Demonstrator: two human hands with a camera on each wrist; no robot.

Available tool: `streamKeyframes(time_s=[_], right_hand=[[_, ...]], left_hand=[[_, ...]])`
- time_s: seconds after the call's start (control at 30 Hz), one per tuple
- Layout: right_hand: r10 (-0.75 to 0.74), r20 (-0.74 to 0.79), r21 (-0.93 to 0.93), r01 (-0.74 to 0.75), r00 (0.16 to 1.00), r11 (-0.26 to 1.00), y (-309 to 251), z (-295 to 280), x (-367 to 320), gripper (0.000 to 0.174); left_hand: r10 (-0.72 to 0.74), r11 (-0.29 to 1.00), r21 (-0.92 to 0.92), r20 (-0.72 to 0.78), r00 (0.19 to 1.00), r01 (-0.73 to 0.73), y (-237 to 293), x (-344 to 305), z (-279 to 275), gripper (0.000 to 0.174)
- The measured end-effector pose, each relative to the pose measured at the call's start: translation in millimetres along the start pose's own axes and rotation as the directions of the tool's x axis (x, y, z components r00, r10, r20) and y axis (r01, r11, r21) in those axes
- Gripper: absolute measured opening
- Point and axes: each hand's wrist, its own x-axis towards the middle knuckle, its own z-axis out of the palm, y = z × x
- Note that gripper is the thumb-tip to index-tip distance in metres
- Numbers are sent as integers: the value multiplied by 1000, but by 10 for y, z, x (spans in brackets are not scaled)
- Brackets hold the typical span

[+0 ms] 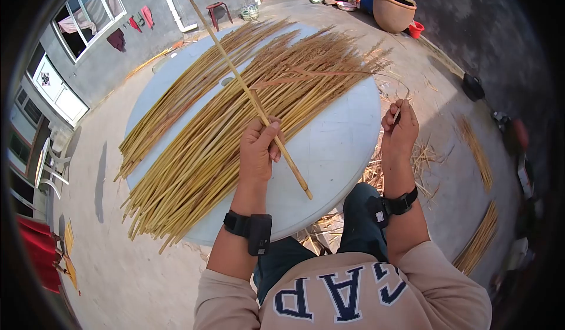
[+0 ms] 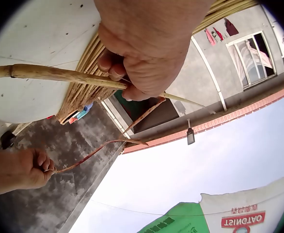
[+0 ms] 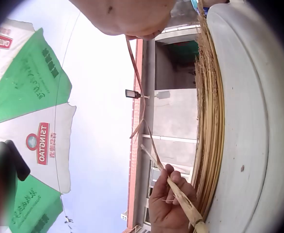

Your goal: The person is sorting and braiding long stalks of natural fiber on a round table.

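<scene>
My left hand (image 1: pixel 259 145) grips a dry, reed-like stalk (image 1: pixel 233 70) near its thick lower end, thumb laid along it. The stalk slants up and away over the table. A thin reddish-brown leaf strip (image 2: pixel 91 154) runs from the stalk across to my right hand (image 1: pixel 401 127), which pinches its end with curled fingers beyond the table's right edge. In the right wrist view the strip (image 3: pixel 135 68) hangs bent between both hands and still joins the stalk. Under the left hand lies a thick pile of yellow stalks (image 1: pixel 218 130) with feathery brown tops.
A round white table (image 1: pixel 347 130) carries the pile and a thinner row of stalks (image 1: pixel 182 92). Leaf scraps (image 1: pixel 426 159) litter the ground at right, near two small stalk bundles (image 1: pixel 477 236). A clay pot (image 1: pixel 393 13), a red stool (image 1: pixel 219 15) and a white chair (image 1: pixel 50 165) stand farther off.
</scene>
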Motion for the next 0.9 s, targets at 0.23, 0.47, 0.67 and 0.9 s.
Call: streamKeyframes(time_s=[0.23, 0.47, 0.67, 0.9], right_hand=[[42, -169, 405, 31, 985, 914, -217, -762, 637, 18], [-121, -152, 413, 174, 981, 894, -485, -1216, 890, 18], [20, -272, 199, 36, 962, 979, -442, -859, 644, 24], [425, 348, -395, -281, 836, 875, 65, 144, -396, 24]], left_hand=[[-54, 998, 18, 84, 995, 53, 38, -29, 86, 12], [-18, 1000, 9, 108, 994, 17, 59, -42, 28, 12], [-11, 1000, -26, 164, 986, 15, 54, -25, 53, 12], [10, 1000, -8, 120, 993, -9, -1, -17, 33, 13]])
